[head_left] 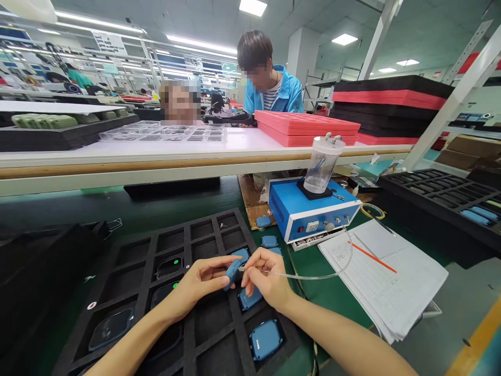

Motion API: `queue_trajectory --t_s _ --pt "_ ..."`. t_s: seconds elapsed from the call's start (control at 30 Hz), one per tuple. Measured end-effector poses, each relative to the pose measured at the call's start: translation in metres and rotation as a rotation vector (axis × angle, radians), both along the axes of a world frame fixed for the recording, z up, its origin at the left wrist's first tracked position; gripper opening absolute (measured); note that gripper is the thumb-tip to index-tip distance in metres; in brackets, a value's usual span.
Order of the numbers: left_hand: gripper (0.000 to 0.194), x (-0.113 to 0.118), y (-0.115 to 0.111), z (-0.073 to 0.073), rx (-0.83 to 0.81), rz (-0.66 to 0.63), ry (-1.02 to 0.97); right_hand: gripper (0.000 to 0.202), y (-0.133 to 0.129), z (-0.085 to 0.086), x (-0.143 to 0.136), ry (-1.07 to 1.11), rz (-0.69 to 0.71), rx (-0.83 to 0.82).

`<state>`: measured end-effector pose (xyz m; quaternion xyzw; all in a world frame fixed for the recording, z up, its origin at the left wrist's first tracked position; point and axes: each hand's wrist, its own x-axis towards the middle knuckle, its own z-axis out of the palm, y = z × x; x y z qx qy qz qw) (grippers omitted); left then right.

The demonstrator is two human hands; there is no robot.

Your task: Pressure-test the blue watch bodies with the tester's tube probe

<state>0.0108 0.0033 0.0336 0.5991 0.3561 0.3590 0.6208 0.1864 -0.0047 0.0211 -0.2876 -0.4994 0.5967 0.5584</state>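
My left hand (pixel 205 277) grips a blue smartwatch case (pixel 232 272) on edge, thumb in front and fingers behind. Held in the closed fingers of my right hand (pixel 270 279) is the end of a thin transparent tube (pixel 313 278), its small tip at the case's side; whether they touch I cannot tell. Both hands are above a black foam tray (pixel 213 326) with square compartments. In it lie another blue case (pixel 266 339) at the lower right, one partly under my right hand, and dark-screened watches (pixel 111 329) on the left.
The tube runs to a blue control box (pixel 313 209) carrying a transparent canister (pixel 323 164). To its right are papers (pixel 391 282) with an orange pencil (pixel 371 257). A white shelf (pixel 235 162) crosses ahead, holding red foam trays (pixel 305 128). Two people are beyond it.
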Motion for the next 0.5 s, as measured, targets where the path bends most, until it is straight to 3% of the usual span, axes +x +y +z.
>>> queue_trajectory --t_s 0.5 --pt "0.044 0.0036 -0.0013 0.0032 -0.039 0.021 -0.019 0.005 -0.0019 0.0054 0.001 -0.049 -0.006 -0.008"
